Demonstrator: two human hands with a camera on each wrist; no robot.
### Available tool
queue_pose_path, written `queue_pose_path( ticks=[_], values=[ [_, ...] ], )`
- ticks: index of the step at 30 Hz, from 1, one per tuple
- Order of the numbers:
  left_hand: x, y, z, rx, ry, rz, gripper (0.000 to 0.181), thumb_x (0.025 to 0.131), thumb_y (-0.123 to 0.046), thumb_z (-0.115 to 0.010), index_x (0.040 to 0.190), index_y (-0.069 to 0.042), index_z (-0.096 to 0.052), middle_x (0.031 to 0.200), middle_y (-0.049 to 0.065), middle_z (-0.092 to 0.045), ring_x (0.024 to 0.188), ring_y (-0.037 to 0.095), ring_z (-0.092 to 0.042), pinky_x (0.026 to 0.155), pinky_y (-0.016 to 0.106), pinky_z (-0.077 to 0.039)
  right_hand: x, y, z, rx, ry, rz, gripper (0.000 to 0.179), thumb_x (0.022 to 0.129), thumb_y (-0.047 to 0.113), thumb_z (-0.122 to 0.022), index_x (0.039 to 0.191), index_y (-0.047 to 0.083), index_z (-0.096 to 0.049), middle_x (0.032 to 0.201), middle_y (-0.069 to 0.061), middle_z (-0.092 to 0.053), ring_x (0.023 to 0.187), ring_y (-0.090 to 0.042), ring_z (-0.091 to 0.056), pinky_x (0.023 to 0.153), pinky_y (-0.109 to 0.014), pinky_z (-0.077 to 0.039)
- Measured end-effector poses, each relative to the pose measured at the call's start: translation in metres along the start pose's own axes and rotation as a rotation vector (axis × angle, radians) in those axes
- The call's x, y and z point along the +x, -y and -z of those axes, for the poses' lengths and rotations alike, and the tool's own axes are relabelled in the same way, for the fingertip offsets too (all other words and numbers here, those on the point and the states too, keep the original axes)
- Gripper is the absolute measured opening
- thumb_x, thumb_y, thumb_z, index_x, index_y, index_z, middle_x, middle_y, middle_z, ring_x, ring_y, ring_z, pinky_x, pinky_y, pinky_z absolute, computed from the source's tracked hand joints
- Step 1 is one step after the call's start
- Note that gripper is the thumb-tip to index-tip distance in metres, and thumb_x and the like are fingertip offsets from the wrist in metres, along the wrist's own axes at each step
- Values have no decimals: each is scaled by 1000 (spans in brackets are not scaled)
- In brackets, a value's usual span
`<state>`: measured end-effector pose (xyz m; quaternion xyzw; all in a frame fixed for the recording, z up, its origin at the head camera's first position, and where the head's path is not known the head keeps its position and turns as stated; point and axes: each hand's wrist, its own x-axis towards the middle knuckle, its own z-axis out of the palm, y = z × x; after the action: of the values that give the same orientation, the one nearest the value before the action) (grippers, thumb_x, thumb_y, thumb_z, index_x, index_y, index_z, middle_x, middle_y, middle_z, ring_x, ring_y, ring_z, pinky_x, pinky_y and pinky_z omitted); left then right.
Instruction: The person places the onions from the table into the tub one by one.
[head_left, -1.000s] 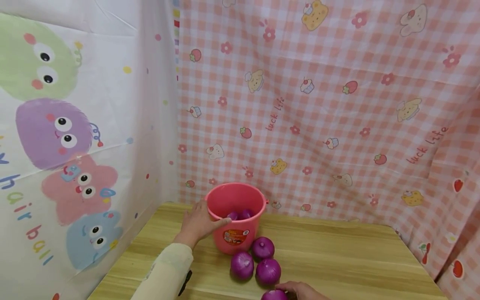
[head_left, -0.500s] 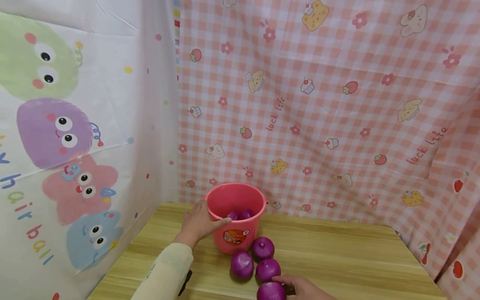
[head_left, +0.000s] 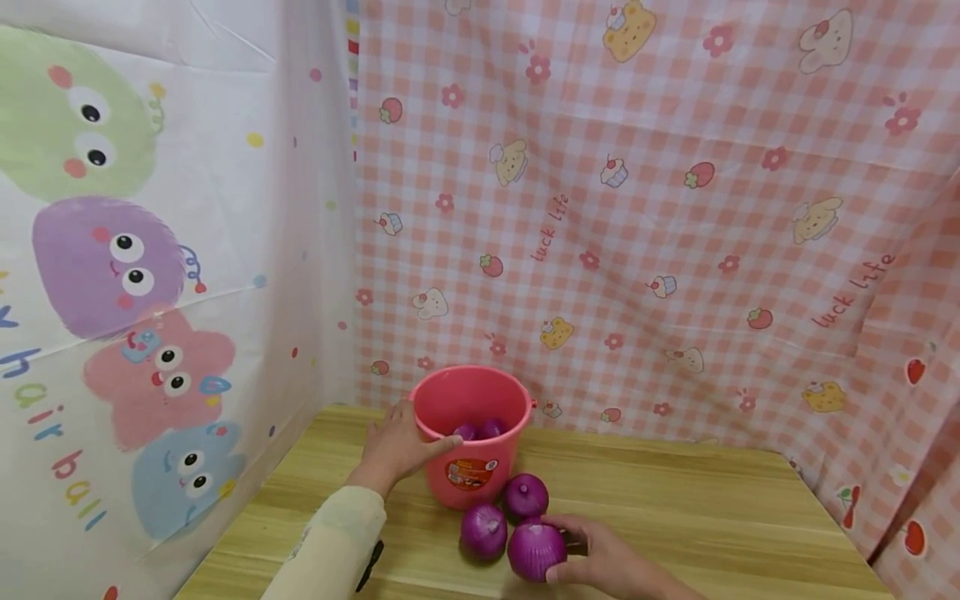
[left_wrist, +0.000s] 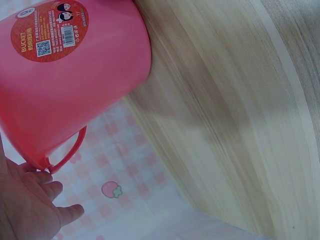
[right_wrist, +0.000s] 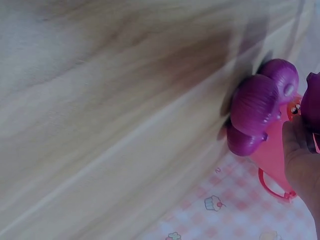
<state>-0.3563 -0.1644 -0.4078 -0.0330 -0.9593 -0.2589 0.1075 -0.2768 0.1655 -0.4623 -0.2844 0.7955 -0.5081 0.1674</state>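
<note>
- While the left hand [head_left: 397,446] rests, fingers spread, at eight o'clock on the pink bucket [head_left: 504,457], the right hand [head_left: 600,560] grips a purple onion [head_left: 537,552] in its fingers, at five o'clock.
- Around five to six, three more onions [right_wrist: 255,105] crowd the counter [head_left: 675,508].
- Bringing the held onion bucketward seems in hand; next probably calls for lifting it rim-high.

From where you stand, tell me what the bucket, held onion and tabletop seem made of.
Bucket: probably plastic; smooth, evenly coloured, satiny surface. Held onion: glossy purple skin with fine lines; real or imitation, unclear. Tabletop: wood or wood-look laminate; streaky grain, low sheen.
</note>
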Motion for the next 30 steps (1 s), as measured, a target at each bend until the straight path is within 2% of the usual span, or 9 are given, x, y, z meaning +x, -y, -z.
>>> queue_pose_path(
  ticks=[7, 15, 20, 30],
  values=[
    [0, -1, 1, 8, 5, 2, 118, 71, -83, -63, 152, -3, -30, 142, 15, -45, 135, 37, -40, 112, 71, -14, 7, 11, 5, -1, -91, 58, 64, 89, 18, -76, 139, -11, -48, 133, -27, -55, 116, -40, -59, 89, -38, -55],
    [-1, -1, 1, 12, 1, -3, 117, 72, -82, -63, 153, -3, -30, 143, 14, -44, 135, 37, -40, 111, 71, -15, 18, 19, 9, 12, -199, 40, 69, 88, 19, -77, 141, -10, -45, 134, -29, -54, 118, -44, -58, 89, -41, -56],
    [0, 0, 0, 11, 0, -6, 118, 71, -83, -62, 152, -3, -31, 143, 15, -45, 134, 38, -40, 111, 72, -16, 28, 22, 12, 17, -275, 40, 72, 87, 20, -78, 142, -11, -43, 133, -31, -54, 118, -45, -58, 89, -39, -56],
    [0, 0, 0, 4, 3, -3, 114, 74, -78, -65, 152, -2, -30, 146, 16, -43, 137, 39, -37, 111, 71, -15, 50, 44, 14, 17, -398, 13, 71, 85, 25, -80, 143, -1, -49, 133, -22, -58, 118, -41, -59, 89, -45, -56]
  ],
)
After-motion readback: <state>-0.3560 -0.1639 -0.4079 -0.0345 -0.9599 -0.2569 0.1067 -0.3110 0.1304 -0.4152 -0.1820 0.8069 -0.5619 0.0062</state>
